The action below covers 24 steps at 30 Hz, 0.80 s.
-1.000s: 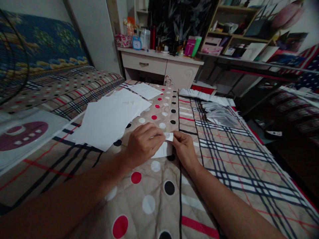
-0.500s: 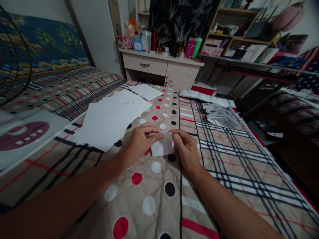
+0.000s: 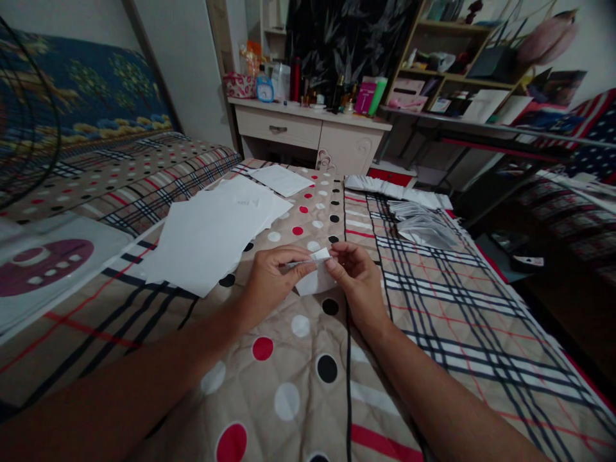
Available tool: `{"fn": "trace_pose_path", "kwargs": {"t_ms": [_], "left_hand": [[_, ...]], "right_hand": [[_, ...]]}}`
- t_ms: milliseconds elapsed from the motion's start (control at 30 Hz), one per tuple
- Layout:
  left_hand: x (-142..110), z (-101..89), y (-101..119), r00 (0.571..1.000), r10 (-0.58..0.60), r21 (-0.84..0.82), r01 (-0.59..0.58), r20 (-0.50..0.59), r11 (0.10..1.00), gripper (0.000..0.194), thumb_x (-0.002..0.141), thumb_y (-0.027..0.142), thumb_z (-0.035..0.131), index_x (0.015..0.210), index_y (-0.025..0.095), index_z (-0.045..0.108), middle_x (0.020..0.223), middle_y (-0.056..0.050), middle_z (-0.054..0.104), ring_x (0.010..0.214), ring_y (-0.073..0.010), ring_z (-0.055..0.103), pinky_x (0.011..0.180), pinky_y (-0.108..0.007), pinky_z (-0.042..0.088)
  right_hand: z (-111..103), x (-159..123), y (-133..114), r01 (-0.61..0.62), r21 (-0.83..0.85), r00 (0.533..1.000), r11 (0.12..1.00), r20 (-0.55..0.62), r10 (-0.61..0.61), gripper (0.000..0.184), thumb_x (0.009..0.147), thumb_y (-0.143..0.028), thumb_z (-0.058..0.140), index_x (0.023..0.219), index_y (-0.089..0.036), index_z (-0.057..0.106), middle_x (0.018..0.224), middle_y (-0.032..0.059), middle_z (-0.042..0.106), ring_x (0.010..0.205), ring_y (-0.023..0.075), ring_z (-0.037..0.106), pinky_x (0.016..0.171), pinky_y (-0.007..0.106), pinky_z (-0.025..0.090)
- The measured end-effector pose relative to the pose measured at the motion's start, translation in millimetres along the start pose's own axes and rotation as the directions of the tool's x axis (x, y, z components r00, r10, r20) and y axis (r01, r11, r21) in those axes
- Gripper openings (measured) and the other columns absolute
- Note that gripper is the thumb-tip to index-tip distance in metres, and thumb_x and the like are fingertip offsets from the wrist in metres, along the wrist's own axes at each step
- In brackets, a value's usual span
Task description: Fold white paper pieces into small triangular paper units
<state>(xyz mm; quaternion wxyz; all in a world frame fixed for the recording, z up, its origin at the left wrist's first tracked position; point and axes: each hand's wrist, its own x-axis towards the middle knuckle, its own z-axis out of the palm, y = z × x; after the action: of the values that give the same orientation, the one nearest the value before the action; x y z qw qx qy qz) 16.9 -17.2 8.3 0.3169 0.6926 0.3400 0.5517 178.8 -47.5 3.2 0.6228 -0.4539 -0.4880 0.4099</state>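
The left hand [image 3: 275, 277] grip is closed, pinching a small white paper piece [image 3: 315, 282] between thumb and fingers at its 10 o'clock edge. The right hand [image 3: 360, 277] grip lays its thumb over the 2 o'clock corner; whether its fingers press behind cannot be told. Expect the piece to be light, thin and easily creased; hold by the edges. Beneath is a quilted, dotted and plaid bedspread [image 3: 286, 359]. Flat, overlapping white sheets [image 3: 212, 231] lie at 10 o'clock; fanned, glossy-looking packets [image 3: 426, 230] at 2 o'clock.
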Motion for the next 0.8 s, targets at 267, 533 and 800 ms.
{"fn": "trace_pose_path", "kwargs": {"t_ms": [267,533,800], "left_hand": [[-3.4,-0.4,8.2,0.97,-0.232,-0.162,0.24,0.069,0.957,0.037,0.076,0.026,0.076,0.109,0.015,0.067,0.083,-0.004,0.075,0.074,-0.0146,0.07,0.063,-0.021,0.054],[-0.9,-1.2,9.3,0.985,-0.167,-0.041,0.168,0.033,0.985,0.015,0.075,0.026,0.075,0.087,0.017,0.075,0.088,-0.004,0.076,0.081,-0.0168,0.07,0.076,-0.026,0.056],[-1.4,-2.7,11.9,0.998,0.055,0.021,-0.056,0.018,0.998,0.002,0.079,0.018,0.071,0.078,0.019,0.072,0.08,-0.003,0.073,0.075,-0.0141,0.066,0.072,-0.026,0.055]], "right_hand": [[-2.6,-1.3,-0.8,0.027,-0.028,0.996,0.999,0.081,-0.025,0.01,0.072,-0.026,0.078,0.07,-0.02,0.07,0.071,-0.0005,0.066,0.066,0.0133,0.055,0.063,0.026,0.042],[-0.1,-5.8,-4.4,0.191,-0.182,0.98,0.965,0.087,-0.177,0.007,0.078,-0.022,0.073,0.071,-0.02,0.069,0.072,0.0,0.065,0.071,0.0152,0.057,0.068,0.03,0.043],[1.5,-10.2,-11.0,0.355,-0.261,0.935,0.898,0.102,-0.34,0.002,0.083,-0.021,0.069,0.082,-0.022,0.069,0.078,0.0003,0.066,0.075,0.016,0.059,0.072,0.031,0.046]]}}
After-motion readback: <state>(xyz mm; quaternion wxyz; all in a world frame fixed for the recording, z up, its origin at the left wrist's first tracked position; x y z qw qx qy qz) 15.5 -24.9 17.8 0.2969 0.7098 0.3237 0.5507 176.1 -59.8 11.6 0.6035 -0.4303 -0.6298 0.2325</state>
